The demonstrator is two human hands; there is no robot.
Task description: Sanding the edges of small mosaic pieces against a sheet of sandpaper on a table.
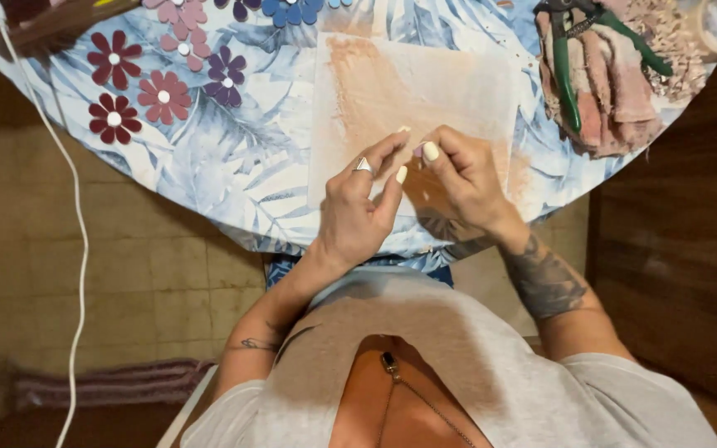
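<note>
- The left hand (357,211), a ring on one finger, has its fingers curled and its thumb and fingertips pinched toward the right hand; whether it grips anything itself cannot be told.
- The right hand (465,178) is closed, thumb and forefinger nipping a tiny pale piece (418,149), too small to tell what it is.
- The two hands touch at the fingertips, held just above the table (234,178) near its front edge.
- Under them lies a pale sheet (392,87) smeared with reddish-brown, flat on the leaf-patterned blue and white cloth that covers the table.
- Toward the far left of the table lie flat flower shapes (163,97) in dark red, pink and purple, each with a white centre; blue ones sit at the far edge.
- At the far right, well apart from the hands, green-handled pliers (578,50) rest on a pinkish stained rag (616,91).
- A white cable (76,216) hangs off the table's left side down toward the tiled floor.
</note>
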